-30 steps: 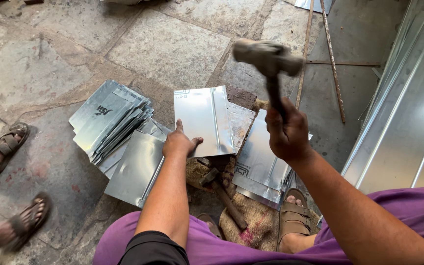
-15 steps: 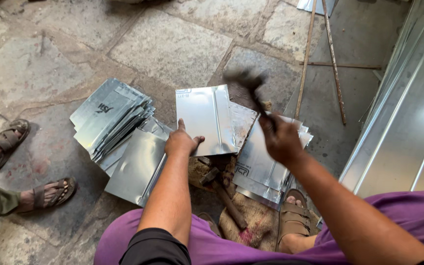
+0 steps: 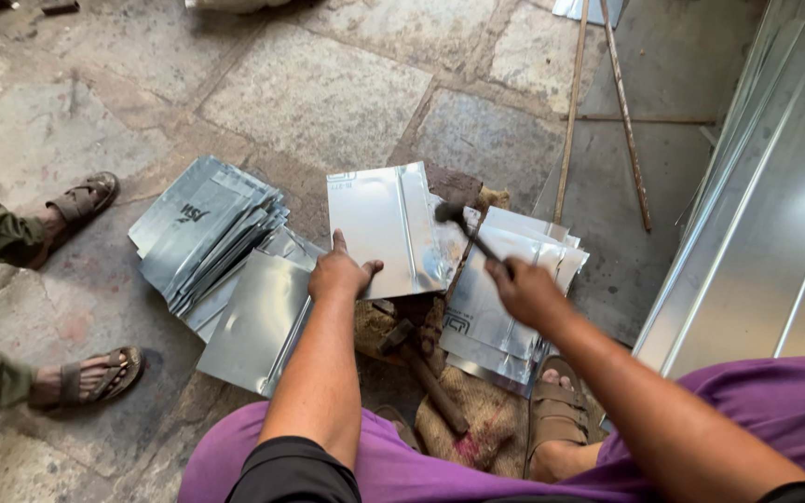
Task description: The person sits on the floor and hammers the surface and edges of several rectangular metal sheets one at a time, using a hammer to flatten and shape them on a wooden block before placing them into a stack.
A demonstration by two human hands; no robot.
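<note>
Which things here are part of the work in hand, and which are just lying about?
In use: left hand pressing flat shiny metal sheet; right hand swinging dark-headed hammer.

Lying about: fanned stack of grey metal sheets; spare wooden-handled hammer; two thin rusty rods.

A metal sheet (image 3: 386, 228) lies on the stone floor (image 3: 309, 93) under the left hand (image 3: 339, 273), with a fanned stack of sheets (image 3: 205, 233) to its left and another pile (image 3: 505, 298) to its right. The right hand (image 3: 525, 291) holds a hammer (image 3: 463, 228) over the sheet's right edge, and a second hammer (image 3: 421, 373) lies on sacking (image 3: 477, 419) nearer the person.

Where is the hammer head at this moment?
In the head view, the hammer head is right of centre, at the right edge of the metal sheet under the left hand.
</note>
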